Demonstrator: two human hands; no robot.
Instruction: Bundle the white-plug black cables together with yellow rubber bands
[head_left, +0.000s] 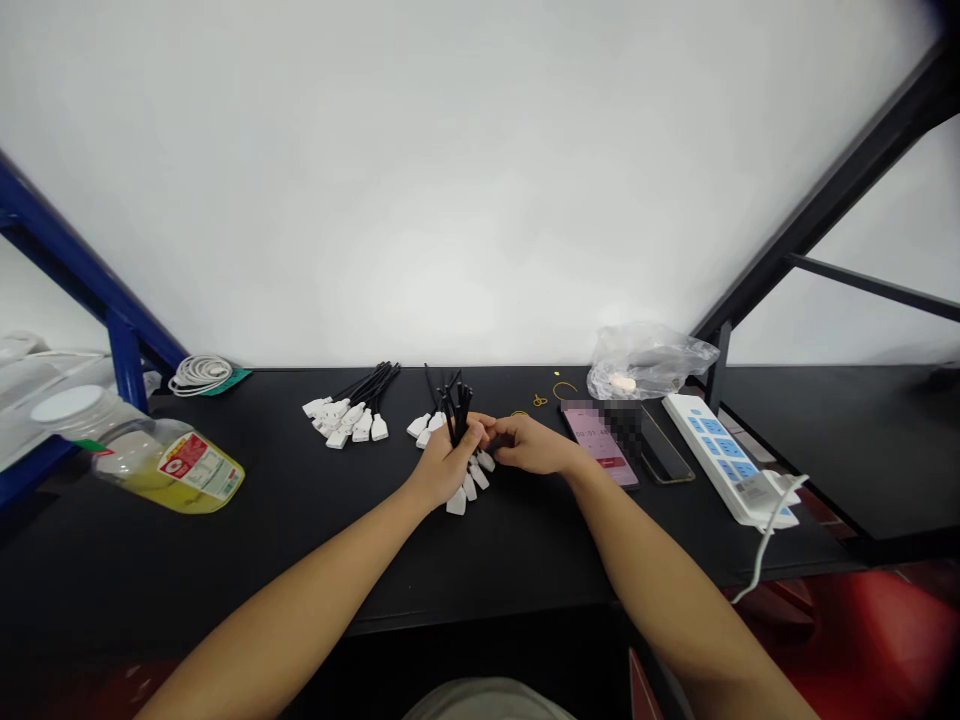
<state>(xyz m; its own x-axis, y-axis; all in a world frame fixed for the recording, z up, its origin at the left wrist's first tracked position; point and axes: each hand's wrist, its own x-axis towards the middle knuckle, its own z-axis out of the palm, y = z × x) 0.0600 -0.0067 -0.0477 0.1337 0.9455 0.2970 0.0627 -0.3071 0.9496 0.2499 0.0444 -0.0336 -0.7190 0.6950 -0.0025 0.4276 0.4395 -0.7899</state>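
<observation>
Two bare hands meet near the middle of the black counter. The left hand is wrapped around a bundle of short black cables, their dark ends rising toward twelve o'clock and their flat white connectors fanning out below the grip, toward five o'clock. The right hand is curled against the bundle's three o'clock side, thumb and fingers bent inward; its fingertips are partly hidden, so I cannot tell whether they pinch anything.

Taking the held bundle as the centre of the dial, a small cluster of matching cables lies just beside the left hand at ten o'clock, and a larger pile of them lies farther out that way. Yellow rubber bands lie near two o'clock, with a crumpled clear plastic bag beyond them. At three o'clock come a phone with a pink timer screen, a dark phone and a white power strip with a white plug in it. A clear jar of yellow liquid leans over at nine o'clock; a coiled white cable sits at ten, by the wall.
</observation>
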